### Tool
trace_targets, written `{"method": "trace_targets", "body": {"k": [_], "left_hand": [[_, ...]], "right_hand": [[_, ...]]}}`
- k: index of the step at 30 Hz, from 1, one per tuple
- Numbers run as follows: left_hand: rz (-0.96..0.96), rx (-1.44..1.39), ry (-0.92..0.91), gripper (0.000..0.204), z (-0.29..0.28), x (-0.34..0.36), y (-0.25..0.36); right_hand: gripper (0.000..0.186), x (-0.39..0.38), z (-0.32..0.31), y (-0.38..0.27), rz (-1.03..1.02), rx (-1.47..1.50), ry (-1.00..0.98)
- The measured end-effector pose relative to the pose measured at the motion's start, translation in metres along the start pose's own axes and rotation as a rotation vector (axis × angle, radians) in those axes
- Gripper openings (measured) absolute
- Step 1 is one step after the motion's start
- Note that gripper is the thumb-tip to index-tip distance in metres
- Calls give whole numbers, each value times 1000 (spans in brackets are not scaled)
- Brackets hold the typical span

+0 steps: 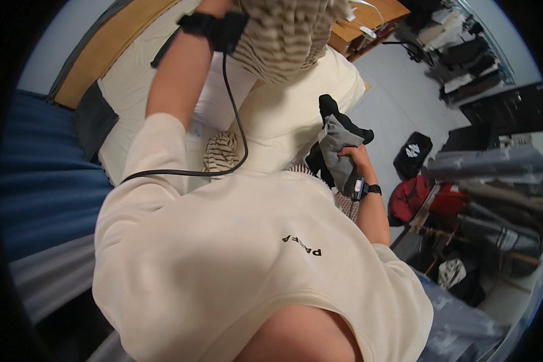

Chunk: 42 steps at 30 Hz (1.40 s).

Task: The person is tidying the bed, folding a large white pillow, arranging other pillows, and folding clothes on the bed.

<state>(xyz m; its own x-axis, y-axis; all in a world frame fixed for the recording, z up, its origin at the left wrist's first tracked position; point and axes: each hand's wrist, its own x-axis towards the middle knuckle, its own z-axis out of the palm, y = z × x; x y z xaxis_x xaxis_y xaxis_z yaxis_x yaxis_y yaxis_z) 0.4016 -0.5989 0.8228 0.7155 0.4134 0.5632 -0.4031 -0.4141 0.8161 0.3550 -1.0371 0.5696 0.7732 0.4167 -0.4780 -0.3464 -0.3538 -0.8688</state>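
My left hand [216,8] reaches up past the top edge beside a hanging bundle of beige-and-dark striped fabric [289,36]; its fingers are out of sight. A black strap with a cable circles that wrist. My right hand [353,154], right of the bed's middle, is closed on a grey-and-black cloth item [338,145]. Beneath both lies a bed with a cream sheet [277,114], a pale pillow [217,99] and another striped cloth [220,151].
A wooden desk [380,15] stands at the back right. Hanging clothes [464,54] line the right wall. On the grey floor [398,90] are a black bag [411,154] and a red bag [407,199]. A shelf of folded fabric [498,211] is rightward; blue fabric [48,169] borders the left.
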Motion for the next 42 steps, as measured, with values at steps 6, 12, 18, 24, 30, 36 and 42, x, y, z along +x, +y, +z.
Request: {"method": "trace_targets", "body": {"k": [6,12,18,24,30,36,42], "left_hand": [[-554,376,-310,73,9,-98,-203],[-1329,380,-7,57,-60,-283,-241],[-1718,282,342,40,-105,-433,-142],[-1835,250,774,39,-88,-532,-58],[-1773,195,948,43,-70,-644,-13],[-1907,40,888,45,-55,-656,-7],[-1765,-65,801,46,-119,-677,-29]], "right_hand": [[55,145,-18,-23,41,-42,-123],[47,268,18,-93,-17,-140,-218],[81,379,80,-90,-181,-108,-312],[104,434,203,-56,-476,-895,-373],[77,343,326,22,-383,-623,-1099],[82,240,302,110,170,-906,-1189],[91,201,249,133,442,-969,-1002]]}}
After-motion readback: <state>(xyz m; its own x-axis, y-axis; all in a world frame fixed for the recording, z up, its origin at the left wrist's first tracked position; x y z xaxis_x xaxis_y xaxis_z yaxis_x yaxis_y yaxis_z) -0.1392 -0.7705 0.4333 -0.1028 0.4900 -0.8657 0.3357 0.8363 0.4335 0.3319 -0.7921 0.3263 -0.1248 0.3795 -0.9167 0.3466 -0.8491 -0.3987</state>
